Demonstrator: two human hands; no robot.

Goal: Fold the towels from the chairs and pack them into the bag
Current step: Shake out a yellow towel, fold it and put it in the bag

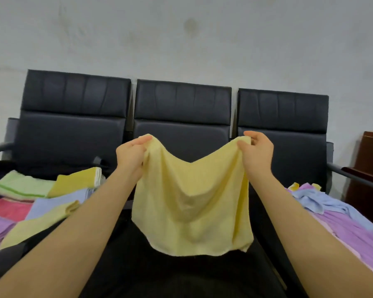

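Observation:
A pale yellow towel (192,203) hangs in the air above the middle black chair seat (159,274). My left hand (130,154) pinches its top left corner and my right hand (257,152) pinches its top right corner. The top edge sags between them and the cloth drops straight down. Folded towels lie on the left seat: a green one (19,186), a mustard one (78,181), a light blue one (58,203), a pink one (7,208) and a pale yellow one (37,226). No bag is in view.
Loose purple (353,231) and light blue (319,201) towels are heaped on the right seat. Three black chair backs (182,102) stand against a grey wall. A metal armrest (353,176) and dark wooden furniture (370,168) are at the far right.

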